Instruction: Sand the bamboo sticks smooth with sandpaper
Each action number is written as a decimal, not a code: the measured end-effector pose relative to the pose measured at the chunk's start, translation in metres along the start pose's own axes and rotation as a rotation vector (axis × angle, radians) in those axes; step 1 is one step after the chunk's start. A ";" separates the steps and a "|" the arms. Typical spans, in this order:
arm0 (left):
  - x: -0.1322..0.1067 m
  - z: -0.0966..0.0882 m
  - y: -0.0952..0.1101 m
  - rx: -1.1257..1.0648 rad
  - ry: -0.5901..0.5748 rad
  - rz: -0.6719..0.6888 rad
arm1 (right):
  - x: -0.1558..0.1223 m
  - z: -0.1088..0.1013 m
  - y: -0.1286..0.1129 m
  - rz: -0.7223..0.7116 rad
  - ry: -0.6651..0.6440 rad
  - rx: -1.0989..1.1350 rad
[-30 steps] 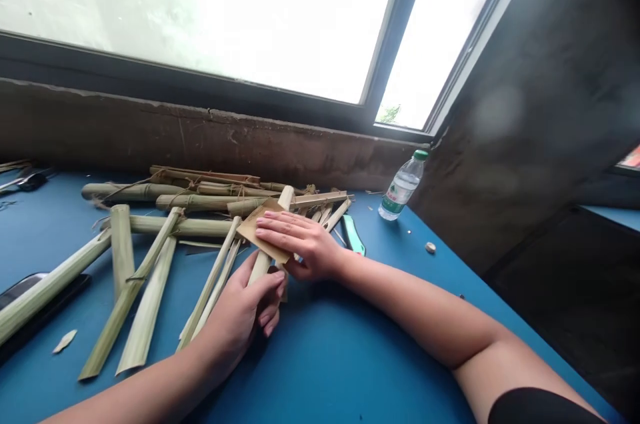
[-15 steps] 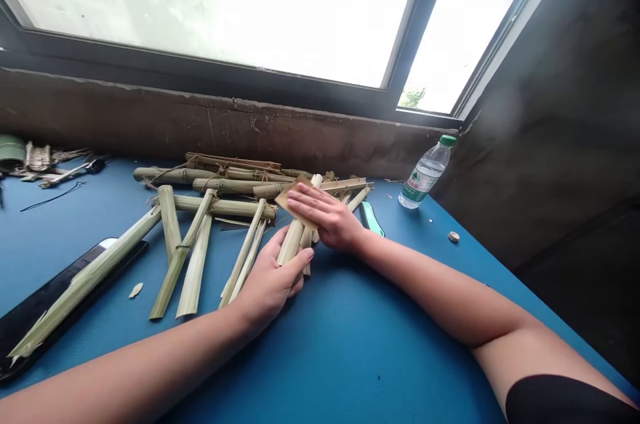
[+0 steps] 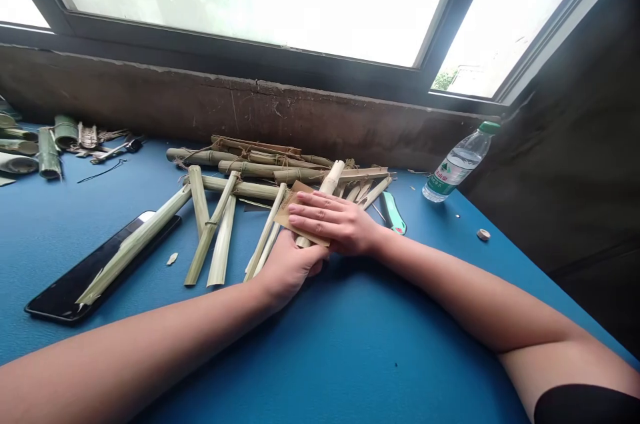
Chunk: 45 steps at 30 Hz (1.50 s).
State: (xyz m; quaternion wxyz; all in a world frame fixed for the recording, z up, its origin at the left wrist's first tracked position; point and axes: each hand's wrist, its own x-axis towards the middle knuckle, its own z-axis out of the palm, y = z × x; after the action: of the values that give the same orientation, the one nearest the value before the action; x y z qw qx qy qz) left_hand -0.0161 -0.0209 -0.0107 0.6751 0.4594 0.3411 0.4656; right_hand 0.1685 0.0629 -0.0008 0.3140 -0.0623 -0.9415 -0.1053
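Risk of slip and splinters

Head view: the left hand [image 3: 287, 269] curls its fingers shut around the near end of the pale stick [image 3: 331, 179], which lies on the blue table [image 3: 350, 344] against the bamboo pile [image 3: 250, 167]. The right hand [image 3: 341, 227] lies flat, fingers stretched, pressing a brown sheet [image 3: 289, 208] onto it. Judging by this, a loose hold could let the stick roll, and fingers might meet split edges. The capped bottle [image 3: 457, 164], leaning by the wall, holds clear liquid; level unclear.

I see pale bamboo stick [image 3: 333, 177] at frame centre, lying tilted toward upper right; tan sandpaper sheet [image 3: 287, 211] draped across its lower half, touching it.
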 end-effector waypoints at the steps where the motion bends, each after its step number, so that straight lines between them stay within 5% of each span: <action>1: 0.000 0.000 0.000 -0.010 -0.014 0.004 | 0.001 -0.001 0.000 0.018 -0.006 -0.009; 5: 0.001 0.000 0.001 -0.043 -0.062 0.018 | 0.001 -0.004 -0.001 0.107 -0.006 -0.076; 9: 0.001 -0.001 0.002 -0.051 -0.079 0.005 | 0.000 -0.006 -0.001 0.006 -0.091 -0.081; 29: 0.002 -0.001 0.009 -0.130 -0.092 -0.037 | 0.002 -0.009 -0.003 0.031 -0.189 -0.160; 32: 0.001 0.000 0.014 -0.175 -0.097 -0.069 | -0.007 -0.012 0.009 0.094 -0.072 -0.105; 38: 0.001 0.000 0.015 -0.210 -0.115 -0.089 | -0.010 -0.018 0.019 0.539 0.549 0.030; 40: 0.001 0.000 0.013 -0.205 -0.071 -0.073 | -0.009 -0.017 0.016 0.506 0.509 0.046; 45: 0.001 0.004 0.010 -0.161 0.037 -0.057 | -0.010 -0.007 0.007 0.206 0.176 0.019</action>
State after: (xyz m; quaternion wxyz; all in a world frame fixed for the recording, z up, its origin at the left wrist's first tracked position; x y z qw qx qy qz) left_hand -0.0155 -0.0194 0.0003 0.7164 0.3850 0.3282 0.4805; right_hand 0.1815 0.0680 -0.0005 0.4051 -0.1459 -0.9000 -0.0685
